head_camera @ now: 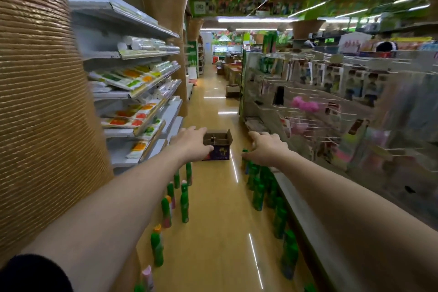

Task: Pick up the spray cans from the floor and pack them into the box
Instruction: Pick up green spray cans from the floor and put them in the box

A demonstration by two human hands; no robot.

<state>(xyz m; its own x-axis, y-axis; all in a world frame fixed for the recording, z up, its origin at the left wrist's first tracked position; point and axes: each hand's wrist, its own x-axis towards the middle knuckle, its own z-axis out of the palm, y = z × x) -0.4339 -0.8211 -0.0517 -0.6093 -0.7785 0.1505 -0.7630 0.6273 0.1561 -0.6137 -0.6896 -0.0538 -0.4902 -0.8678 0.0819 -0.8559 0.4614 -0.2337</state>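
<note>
An open cardboard box (pixel 219 147) with purple printed sides stands on the aisle floor ahead. Green spray cans stand upright in two rows on the floor: a left row (pixel 184 201) with some pink and orange caps, and a denser right row (pixel 258 193) along the shelf base. Both my arms stretch forward. My left hand (pixel 192 143) hovers at the box's left side, fingers relaxed, holding nothing. My right hand (pixel 267 147) is spread just above the farthest can of the right row (pixel 244 152), its thumb close to the green cap.
Shelves of packaged goods (pixel 132 83) line the left, beside a woven brown pillar (pixel 42 102). A hook rack with hanging items (pixel 320 102) and its low base ledge (pixel 308 220) run along the right. A narrow strip of shiny floor (pixel 220 208) separates the can rows. More boxes (pixel 232 90) sit farther down.
</note>
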